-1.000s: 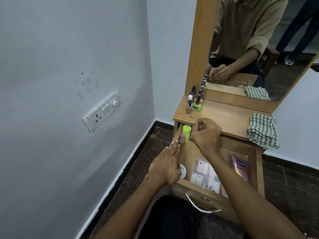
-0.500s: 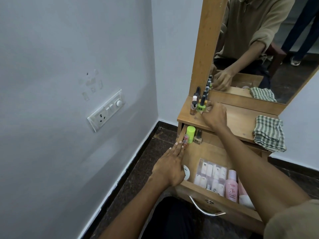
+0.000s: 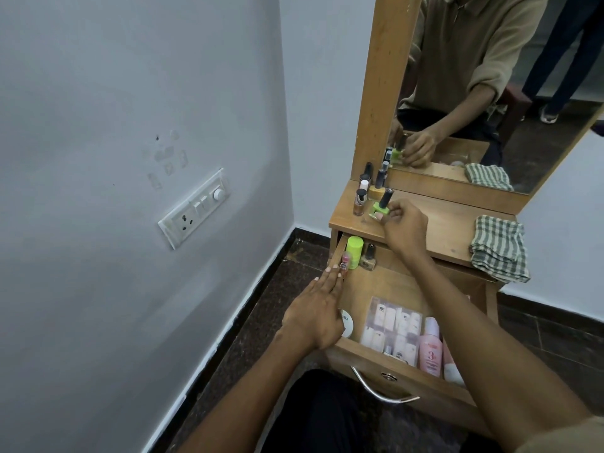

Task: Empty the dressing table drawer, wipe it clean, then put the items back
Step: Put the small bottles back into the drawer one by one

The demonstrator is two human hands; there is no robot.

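The wooden drawer [image 3: 389,286] stands pulled out under the dressing table top [image 3: 451,230]. Inside it are a lime-capped tube [image 3: 354,251], a small pink tube [image 3: 443,331] of lotion, a beige nail polish bottle [image 3: 368,256], a clear pack of small items [image 3: 394,325] and a round white compact [image 3: 347,323]. My left hand [image 3: 315,317] rests flat on the drawer's left wall, fingers straight. My right hand [image 3: 403,223] pinches the base of a green nail polish bottle [image 3: 381,207] on the table top, beside several other polish bottles [image 3: 364,194].
A folded green checked cloth [image 3: 498,253] lies on the right of the table top. The mirror [image 3: 490,86] rises behind it. A wall switchboard [image 3: 196,207] is on the left wall. The drawer's metal handle [image 3: 382,392] is near my lap.
My right hand rose from the drawer's back left corner, leaving the beige nail polish bottle there, and now pinches the green bottle on the table top. My left hand stayed on the drawer wall.
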